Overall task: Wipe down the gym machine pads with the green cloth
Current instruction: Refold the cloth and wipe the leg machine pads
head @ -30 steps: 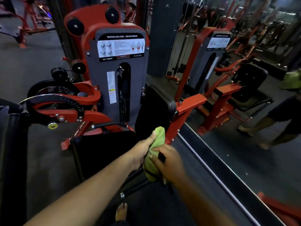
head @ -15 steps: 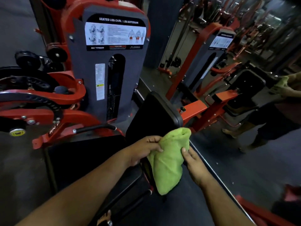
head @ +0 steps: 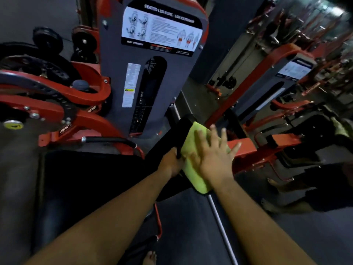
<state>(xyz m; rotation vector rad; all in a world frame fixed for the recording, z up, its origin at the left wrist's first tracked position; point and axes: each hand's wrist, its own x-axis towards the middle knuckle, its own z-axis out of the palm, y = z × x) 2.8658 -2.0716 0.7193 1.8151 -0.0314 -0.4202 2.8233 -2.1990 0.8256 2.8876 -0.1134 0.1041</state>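
Observation:
The green cloth (head: pixel 192 139) lies spread over the upright black back pad (head: pixel 159 148) of the seated leg curl machine. My right hand (head: pixel 214 159) is flat on the cloth with fingers spread, holding it against the pad. My left hand (head: pixel 171 162) is closed around the pad's left edge, just beside the cloth. The black seat pad (head: pixel 86 178) stretches out to the left below my left arm. The picture is blurred by motion.
The grey weight-stack housing (head: pixel 152 77) with an instruction label rises just behind the pad. Red lever arms (head: pixel 57 92) and a black handle (head: pixel 108 139) stand at the left. A wall mirror (head: pixel 286 111) at the right reflects the machine. My bare foot (head: pixel 150 258) is below.
The cloth hung between both hands; now it is spread on the back pad. My right hand has gone flat onto it and my left hand has taken the pad's edge.

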